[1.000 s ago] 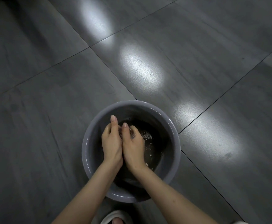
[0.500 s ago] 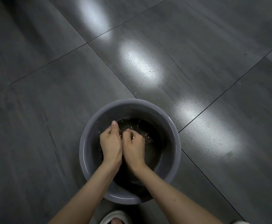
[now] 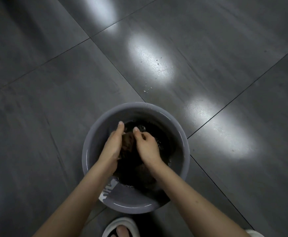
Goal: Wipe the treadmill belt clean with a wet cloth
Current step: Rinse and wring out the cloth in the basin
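The brown cloth [image 3: 128, 142] is bunched between my hands, low inside the grey basin [image 3: 98, 135] over the dark water [image 3: 158, 134], so that drips fall back in. My left hand [image 3: 113, 146] grips its left side, my right hand [image 3: 147, 147] pinches the right. The basin stands on the tiled floor [image 3: 45, 100].
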